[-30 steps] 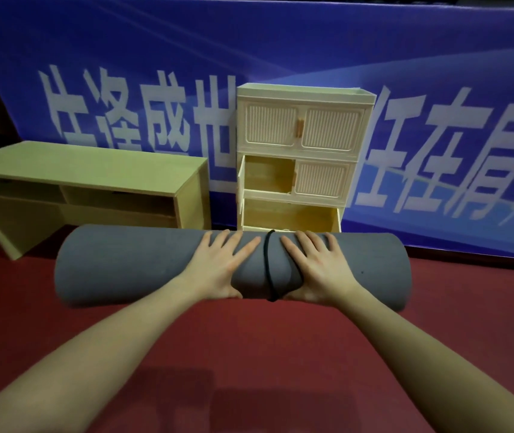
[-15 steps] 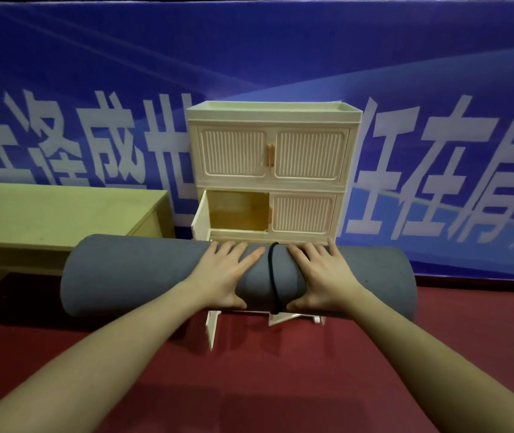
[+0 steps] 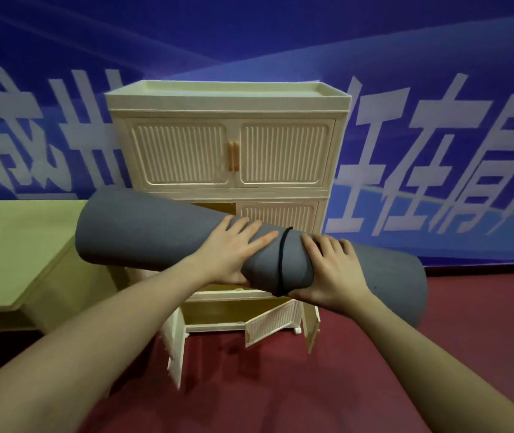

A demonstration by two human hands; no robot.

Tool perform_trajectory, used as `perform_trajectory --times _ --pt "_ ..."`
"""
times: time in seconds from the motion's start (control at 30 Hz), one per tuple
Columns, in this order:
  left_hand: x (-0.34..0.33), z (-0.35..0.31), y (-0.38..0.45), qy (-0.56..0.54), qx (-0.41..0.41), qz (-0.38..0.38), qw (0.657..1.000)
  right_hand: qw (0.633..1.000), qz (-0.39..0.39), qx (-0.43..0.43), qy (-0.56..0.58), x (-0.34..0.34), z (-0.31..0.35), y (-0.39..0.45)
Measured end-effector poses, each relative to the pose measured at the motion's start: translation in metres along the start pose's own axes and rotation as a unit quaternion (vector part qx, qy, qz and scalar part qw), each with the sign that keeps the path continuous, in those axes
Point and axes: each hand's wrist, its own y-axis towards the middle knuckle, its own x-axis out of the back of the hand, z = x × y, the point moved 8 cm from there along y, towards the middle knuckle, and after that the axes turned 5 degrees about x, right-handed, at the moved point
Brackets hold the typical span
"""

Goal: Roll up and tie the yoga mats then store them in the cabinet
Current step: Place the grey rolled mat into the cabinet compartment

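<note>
Hands (image 3: 234,251) round mat (image 3: 143,232) (far-left tilted)

A rolled grey foam yoga mat (image 3: 155,232), bound by a black elastic band (image 3: 284,260), is held tilted by the left hand (image 3: 234,254) and right hand (image 3: 330,273) before a cream plastic cabinet (image 3: 227,145) whose lower doors (image 3: 268,323) are seen open above the red floor (image 3: 280,385).
</note>
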Motion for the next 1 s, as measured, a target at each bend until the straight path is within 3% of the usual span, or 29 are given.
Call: perform_trajectory --times 0.23,0.5,1.0 --pt "-0.089 0.035 0.067 -0.036 -0.068 0.027 0.997 0.996 0.037 -0.077 -0.008 -0.068 -0.029 0.05" --pt "-0.171 0.033 0.099 -0.094 -0.127 0.046 0.986 0.988 0.078 -0.13 0.005 -0.134 -0.04 0.063" --pt "-0.221 0.008 0.113 -0.122 -0.136 0.053 0.982 0.982 0.108 -0.15 0.024 -0.188 -0.062 0.053"
